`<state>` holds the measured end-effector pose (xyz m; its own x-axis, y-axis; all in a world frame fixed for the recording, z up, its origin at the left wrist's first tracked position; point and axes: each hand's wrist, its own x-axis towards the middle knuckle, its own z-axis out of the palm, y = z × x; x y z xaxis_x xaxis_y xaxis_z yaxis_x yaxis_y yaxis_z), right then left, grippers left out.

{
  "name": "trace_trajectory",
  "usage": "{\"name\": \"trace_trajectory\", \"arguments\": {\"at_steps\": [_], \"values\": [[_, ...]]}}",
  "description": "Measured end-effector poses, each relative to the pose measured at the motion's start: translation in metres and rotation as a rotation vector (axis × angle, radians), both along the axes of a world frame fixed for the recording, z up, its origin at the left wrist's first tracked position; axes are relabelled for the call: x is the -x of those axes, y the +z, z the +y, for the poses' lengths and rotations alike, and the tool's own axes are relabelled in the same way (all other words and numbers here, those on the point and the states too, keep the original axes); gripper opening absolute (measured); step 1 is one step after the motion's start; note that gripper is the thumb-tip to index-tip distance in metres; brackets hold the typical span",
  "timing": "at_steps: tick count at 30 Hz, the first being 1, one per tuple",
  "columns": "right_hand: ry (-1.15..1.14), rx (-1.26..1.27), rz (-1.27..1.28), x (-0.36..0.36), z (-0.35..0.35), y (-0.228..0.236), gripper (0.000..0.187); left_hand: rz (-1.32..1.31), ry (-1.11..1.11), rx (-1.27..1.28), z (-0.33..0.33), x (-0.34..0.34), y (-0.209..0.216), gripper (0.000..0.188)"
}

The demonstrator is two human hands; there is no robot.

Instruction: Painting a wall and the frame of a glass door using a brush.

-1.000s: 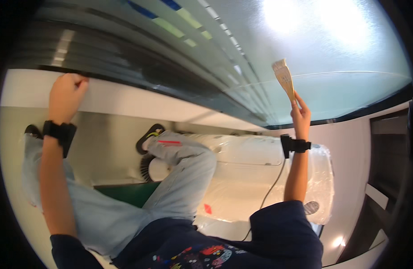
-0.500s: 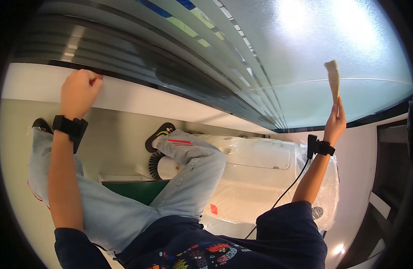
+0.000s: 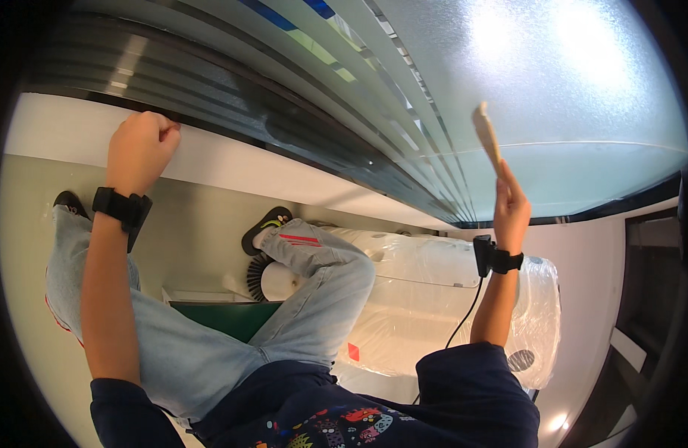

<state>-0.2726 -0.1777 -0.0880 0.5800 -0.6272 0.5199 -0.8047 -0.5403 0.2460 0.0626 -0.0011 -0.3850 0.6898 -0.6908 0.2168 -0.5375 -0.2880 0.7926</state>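
In my right hand (image 3: 511,209), raised in front of the frosted glass panel (image 3: 590,97), I grip the lower end of a thin, flat, beige strip (image 3: 487,136). Its upper end is wider and slightly bent; its exact kind does not show. From this view I cannot tell whether the strip touches the glass. My left hand (image 3: 141,149) is curled into a fist over the white ledge (image 3: 232,157), its fingertips close to the dark lower frame of the glass. What those fingers hold, if anything, is hidden.
A white object wrapped in clear plastic (image 3: 418,321) stands right of my bent leg (image 3: 321,291). A round black-bristled brush (image 3: 256,278) and a green surface (image 3: 228,319) lie between my legs. A black cable (image 3: 463,322) hangs from the right wrist's black device (image 3: 482,254).
My right hand has moved left across the glass with the beige strip, which now leans further left. My left hand has shifted slightly right and up.
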Motion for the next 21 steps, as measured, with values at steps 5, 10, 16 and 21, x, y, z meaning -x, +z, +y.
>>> {"name": "trace_trajectory", "arguments": {"at_steps": [5,10,16,21], "values": [[0.011,-0.21,0.123,-0.009,0.004,-0.013,0.028,-0.028,-0.001,0.027,0.0,-0.001,0.0,0.017],[0.069,-0.164,0.006,-0.018,0.004,0.003,0.027,-0.074,0.043,0.113,0.002,0.002,-0.004,0.014],[0.033,0.002,-0.072,-0.016,0.008,0.043,0.026,-0.063,0.021,0.106,0.003,0.003,-0.003,0.015],[0.145,0.303,-0.222,-0.002,0.001,0.067,0.03,-0.114,0.032,0.131,0.001,0.003,-0.006,0.016]]}}
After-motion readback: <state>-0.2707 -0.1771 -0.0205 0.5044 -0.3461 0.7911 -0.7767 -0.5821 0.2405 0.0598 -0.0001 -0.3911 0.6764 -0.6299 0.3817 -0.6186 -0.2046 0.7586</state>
